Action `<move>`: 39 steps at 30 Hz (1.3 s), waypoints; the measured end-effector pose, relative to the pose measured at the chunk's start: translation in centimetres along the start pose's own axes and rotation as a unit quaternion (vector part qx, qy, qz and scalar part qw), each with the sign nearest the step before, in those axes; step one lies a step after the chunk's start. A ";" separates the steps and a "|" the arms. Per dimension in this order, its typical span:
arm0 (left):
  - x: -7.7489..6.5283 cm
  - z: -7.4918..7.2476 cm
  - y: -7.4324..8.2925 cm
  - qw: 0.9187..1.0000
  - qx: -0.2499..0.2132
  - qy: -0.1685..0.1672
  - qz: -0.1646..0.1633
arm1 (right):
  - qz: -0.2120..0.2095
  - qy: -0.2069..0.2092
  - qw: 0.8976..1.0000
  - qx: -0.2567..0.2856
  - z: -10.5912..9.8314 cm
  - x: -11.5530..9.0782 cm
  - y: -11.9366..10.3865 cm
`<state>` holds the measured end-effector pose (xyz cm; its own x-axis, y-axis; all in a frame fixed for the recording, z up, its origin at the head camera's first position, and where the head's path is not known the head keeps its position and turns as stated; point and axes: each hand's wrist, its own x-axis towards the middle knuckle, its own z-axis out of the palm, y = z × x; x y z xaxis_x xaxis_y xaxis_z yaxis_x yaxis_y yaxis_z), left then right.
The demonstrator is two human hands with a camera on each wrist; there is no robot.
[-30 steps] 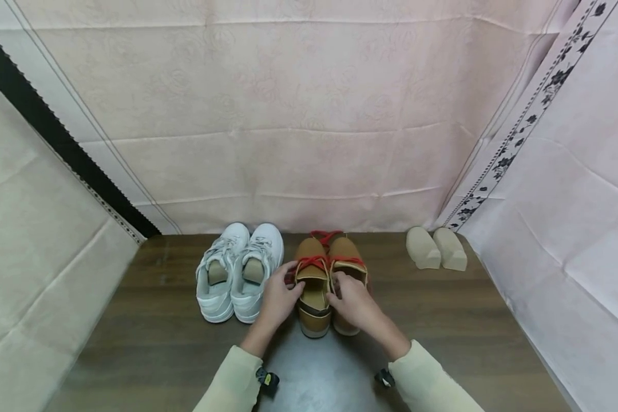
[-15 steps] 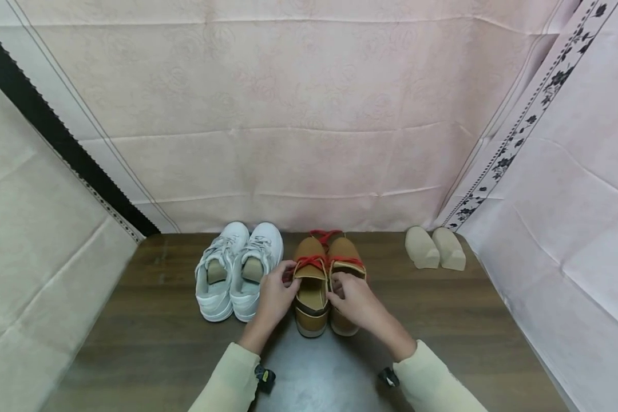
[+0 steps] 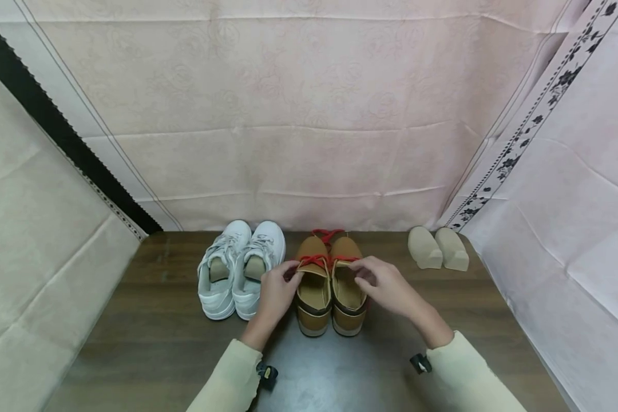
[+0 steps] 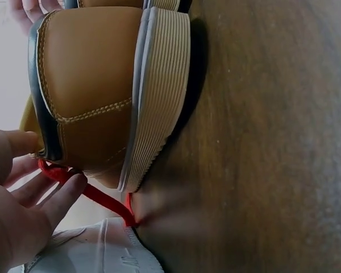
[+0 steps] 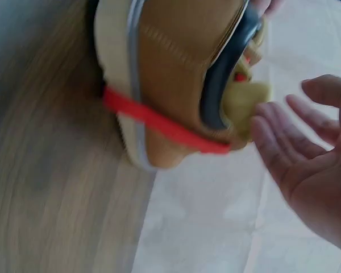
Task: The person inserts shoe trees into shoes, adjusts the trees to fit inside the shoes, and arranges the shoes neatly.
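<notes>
Two tan lace-up shoes stand side by side, toes toward the backdrop, with red laces (image 3: pixel 315 261). My left hand (image 3: pixel 278 292) pinches the side edge of the left tan shoe (image 3: pixel 313 325) near its laces. In the left wrist view, the thumb lies at the collar and the fingers beneath it, beside a hanging red lace (image 4: pixel 105 199). My right hand (image 3: pixel 388 284) hovers at the right tan shoe (image 3: pixel 348 324), fingers loosely bent. The right wrist view shows its fingertips (image 5: pixel 264 122) close to the shoe's tongue (image 5: pixel 244 105), holding nothing.
White sneakers (image 3: pixel 217 303) stand just left of the tan shoes, a beige insert (image 3: pixel 254 268) inside each. Two more beige inserts (image 3: pixel 424 250) lie at the back right of the wooden surface (image 3: pixel 149 343). Pale cloth (image 3: pixel 309 114) hangs behind and at both sides.
My right hand has moved right, from between the tan shoes to the outer side of the right one, uncovering its opening. The left hand stays at the left shoe.
</notes>
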<state>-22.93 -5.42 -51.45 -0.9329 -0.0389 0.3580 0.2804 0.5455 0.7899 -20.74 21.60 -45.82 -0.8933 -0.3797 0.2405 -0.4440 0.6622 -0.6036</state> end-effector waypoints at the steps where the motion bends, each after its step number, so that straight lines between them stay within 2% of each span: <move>1: 0.0 0.0 0.0 1.000 -0.004 -0.003 -0.004 | -0.008 0.005 1.000 0.003 -0.3 0.0 0.4; 4: -0.1 0.1 -0.2 1.000 -0.012 -0.010 -0.010 | -0.022 0.027 0.999 0.007 -1.1 -0.1 1.4; 7: -0.2 -0.1 -0.3 1.000 -0.013 -0.014 -0.010 | -0.017 0.050 0.998 0.014 -2.0 -0.1 2.5; 15: -0.3 -0.5 -0.1 0.999 -0.031 -0.010 -0.004 | 0.034 0.094 0.995 0.025 -3.9 -0.1 7.0; 21: -0.3 -0.5 -0.1 0.999 -0.045 -0.009 -0.023 | 0.074 0.121 0.990 -0.015 -4.8 -0.4 10.4; 26: -0.3 -0.5 -0.2 0.998 -0.049 -0.005 -0.026 | 0.102 0.157 0.981 -0.059 -5.4 -0.5 12.8; 32: -0.3 -0.4 -0.4 0.999 -0.039 0.000 -0.025 | 0.176 0.189 0.965 -0.039 -5.5 -1.2 15.0; 39: -0.2 -0.2 -0.4 0.999 -0.038 -0.007 -0.038 | 0.225 0.211 0.950 -0.054 -5.1 -2.1 16.8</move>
<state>-22.79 -5.79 -51.75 -0.9550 -0.0669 0.2888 0.2238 0.4762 0.8504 -26.66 36.80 -52.56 -0.9323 0.2357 0.2745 0.0052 0.7672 -0.6413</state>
